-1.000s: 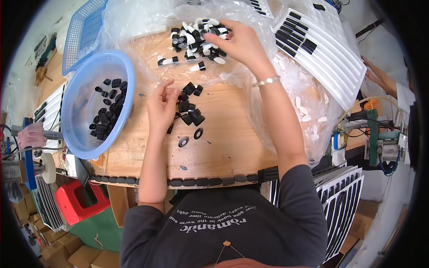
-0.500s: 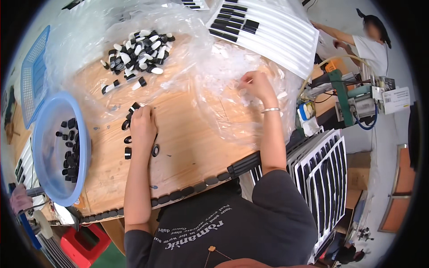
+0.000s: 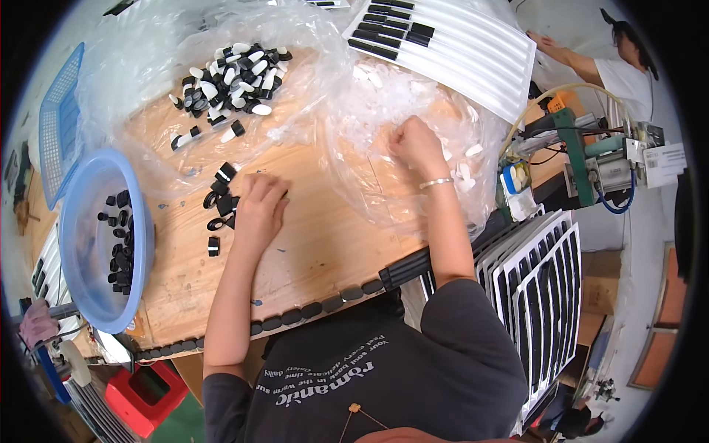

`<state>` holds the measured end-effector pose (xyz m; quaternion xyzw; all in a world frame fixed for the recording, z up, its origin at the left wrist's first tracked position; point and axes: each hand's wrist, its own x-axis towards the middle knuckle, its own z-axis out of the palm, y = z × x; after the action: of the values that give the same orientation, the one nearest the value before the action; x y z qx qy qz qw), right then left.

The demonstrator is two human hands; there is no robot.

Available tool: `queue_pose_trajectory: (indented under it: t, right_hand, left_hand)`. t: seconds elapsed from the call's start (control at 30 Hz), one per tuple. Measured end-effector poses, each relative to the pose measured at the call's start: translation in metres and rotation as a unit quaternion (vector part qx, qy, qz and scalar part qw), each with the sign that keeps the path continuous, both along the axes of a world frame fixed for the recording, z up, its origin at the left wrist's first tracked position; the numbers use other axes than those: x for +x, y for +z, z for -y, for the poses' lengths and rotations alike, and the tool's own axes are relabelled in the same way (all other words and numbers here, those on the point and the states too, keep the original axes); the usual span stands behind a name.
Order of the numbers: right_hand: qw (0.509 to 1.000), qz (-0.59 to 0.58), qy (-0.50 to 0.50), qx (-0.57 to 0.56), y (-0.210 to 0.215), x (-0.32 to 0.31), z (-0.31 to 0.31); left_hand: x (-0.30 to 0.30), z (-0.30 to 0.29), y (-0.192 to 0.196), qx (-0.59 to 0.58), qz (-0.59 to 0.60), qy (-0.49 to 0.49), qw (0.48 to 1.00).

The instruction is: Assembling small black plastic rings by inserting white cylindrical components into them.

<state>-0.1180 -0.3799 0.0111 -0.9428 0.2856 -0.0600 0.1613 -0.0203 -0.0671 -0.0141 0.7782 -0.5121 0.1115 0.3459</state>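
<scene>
My left hand [image 3: 258, 210] is over the table, fingers curled together, with a bit of a small black part showing at the fingertips. Close to its left lie several black ring-shaped and cap-like parts [image 3: 213, 246]. My right hand [image 3: 417, 150], with a bracelet on the wrist, is closed above a clear plastic sheet [image 3: 369, 196] strewn with small white, translucent pieces [image 3: 373, 92]; its fingertips hide whatever they pinch. Farther off, a pile of black caps with white oval inserts [image 3: 235, 80] rests on more plastic.
A blue basin [image 3: 148, 244] holding black parts stands at the left, with a blue basket [image 3: 60, 125] behind it. White trays with black strips [image 3: 450, 52] lie far right; others [image 3: 546, 295] stack beside me. A green-framed machine [image 3: 572, 159] and another person [image 3: 624, 85] are at the right.
My left hand has shifted right, off the row of black parts; the black ring formerly beside its wrist no longer shows there. My right hand has moved slightly left and is more closed.
</scene>
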Motion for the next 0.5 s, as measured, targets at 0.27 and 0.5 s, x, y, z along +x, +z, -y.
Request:
queue_pose_trajectory:
  t: [0.27,0.5]
  right_hand:
    - [0.959,0.111,0.257,0.047,0.016,-0.004,-0.027]
    - [0.966,0.131,0.213,0.063,0.019,0.015,-0.058]
  left_hand:
    - [0.004,-0.004,-0.014,0.029,-0.118,0.059,0.991]
    - [0.0,-0.012,-0.001,0.011,-0.11,0.082,0.99]
